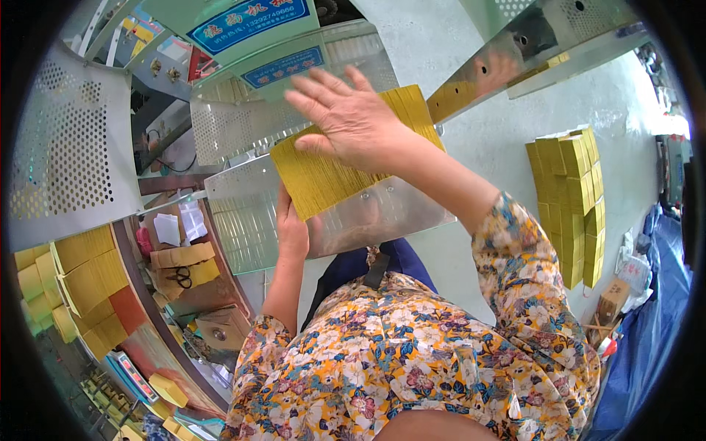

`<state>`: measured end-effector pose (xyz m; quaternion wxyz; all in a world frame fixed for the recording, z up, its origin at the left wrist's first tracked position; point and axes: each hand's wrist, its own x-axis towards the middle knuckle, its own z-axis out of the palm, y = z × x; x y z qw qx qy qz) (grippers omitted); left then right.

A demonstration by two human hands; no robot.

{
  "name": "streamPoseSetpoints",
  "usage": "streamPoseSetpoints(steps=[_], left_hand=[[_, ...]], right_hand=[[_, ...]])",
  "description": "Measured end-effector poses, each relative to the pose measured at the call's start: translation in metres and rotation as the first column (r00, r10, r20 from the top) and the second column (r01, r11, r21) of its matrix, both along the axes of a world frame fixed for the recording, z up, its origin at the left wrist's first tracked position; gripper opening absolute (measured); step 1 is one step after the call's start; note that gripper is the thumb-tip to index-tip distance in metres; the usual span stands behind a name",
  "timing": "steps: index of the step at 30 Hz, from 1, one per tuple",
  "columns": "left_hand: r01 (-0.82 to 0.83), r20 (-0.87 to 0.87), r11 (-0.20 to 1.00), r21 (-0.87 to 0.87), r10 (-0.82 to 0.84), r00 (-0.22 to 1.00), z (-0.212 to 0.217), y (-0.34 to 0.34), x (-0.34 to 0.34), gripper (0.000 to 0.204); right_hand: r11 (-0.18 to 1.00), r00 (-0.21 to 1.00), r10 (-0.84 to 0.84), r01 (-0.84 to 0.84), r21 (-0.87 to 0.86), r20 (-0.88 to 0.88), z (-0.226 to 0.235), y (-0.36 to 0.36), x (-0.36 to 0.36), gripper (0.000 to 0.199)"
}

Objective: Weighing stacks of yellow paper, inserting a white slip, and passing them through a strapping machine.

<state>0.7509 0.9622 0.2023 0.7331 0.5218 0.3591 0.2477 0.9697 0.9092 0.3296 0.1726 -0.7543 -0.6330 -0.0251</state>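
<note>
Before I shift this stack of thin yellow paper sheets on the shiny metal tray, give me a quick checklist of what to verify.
1. Right hand flat on top of the stack of thin yellow paper sheets: ok.
2. Left hand at the stack's near edge: ok.
3. Stack resting on the shiny metal tray: ok.
4. Sheet edges squared up: not ok, slightly fanned.
5. Far edge under the hand: cannot tell.

Yellow paper bundles (570,198) stacked on the floor, right. More yellow stacks (81,279) left, beside scissors (179,276). Blue tarpaulin (647,345) at far right. Perforated metal panel (70,154) upper left.
</note>
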Motion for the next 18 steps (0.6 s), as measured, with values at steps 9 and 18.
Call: streamPoseSetpoints(steps=[9,18], left_hand=[[0.001,-0.012,1.000,-0.001,-0.001,1.000,-0.003,0.002,0.012,0.042],[-0.017,0.040,0.999,0.035,0.016,0.999,-0.016,0.002,0.011,0.043]], right_hand=[[0.967,0.988,0.076,-0.041,0.250,-0.132,0.008,-0.049,-0.008,0.043],[0.729,0.490,-0.315,0.673,0.123,-0.813,-0.087,-0.187,0.020,0.032]])
